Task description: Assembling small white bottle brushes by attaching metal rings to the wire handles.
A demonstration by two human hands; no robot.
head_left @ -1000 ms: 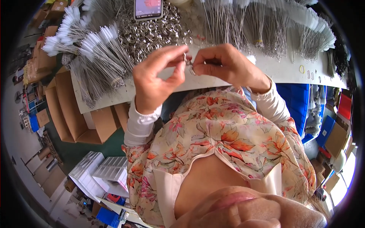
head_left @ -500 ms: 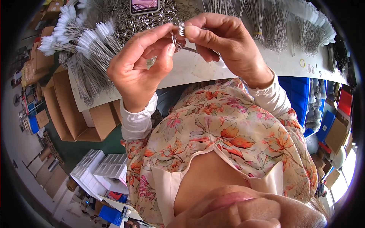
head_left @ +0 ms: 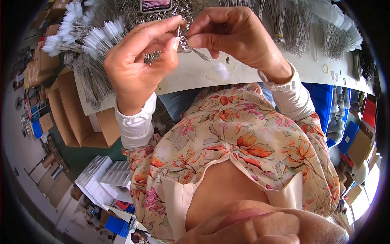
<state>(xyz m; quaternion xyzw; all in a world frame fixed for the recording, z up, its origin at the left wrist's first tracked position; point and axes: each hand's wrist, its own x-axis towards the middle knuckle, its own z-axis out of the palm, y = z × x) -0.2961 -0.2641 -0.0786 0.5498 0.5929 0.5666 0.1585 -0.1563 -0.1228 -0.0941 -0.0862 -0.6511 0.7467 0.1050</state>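
Observation:
My left hand (head_left: 140,61) pinches a metal split ring (head_left: 179,31) between thumb and forefinger, high above the table's near side. Looped wire ends are bunched at the ring's lower part. From them a few thin wire brushes (head_left: 203,57) slant down to the right, their white bristle tips (head_left: 221,71) blurred. Against those loops, the thumb and forefinger of my right hand (head_left: 239,40) are closed; the exact pinch point is partly hidden. Behind my hands lies a heap of loose metal rings (head_left: 132,15).
Bundles of white-tipped wire brushes (head_left: 99,38) cover the left of the white table (head_left: 178,79). More bundles (head_left: 294,36) line its back right. A phone (head_left: 156,5) rests on the rings. Open cardboard boxes (head_left: 79,114) stand at left, a blue bin (head_left: 319,103) at right.
Both hands have shifted a little left. The stacked loops that my right fingers held upright now sit lower by the ring, and the brushes' white tips have swung into view below.

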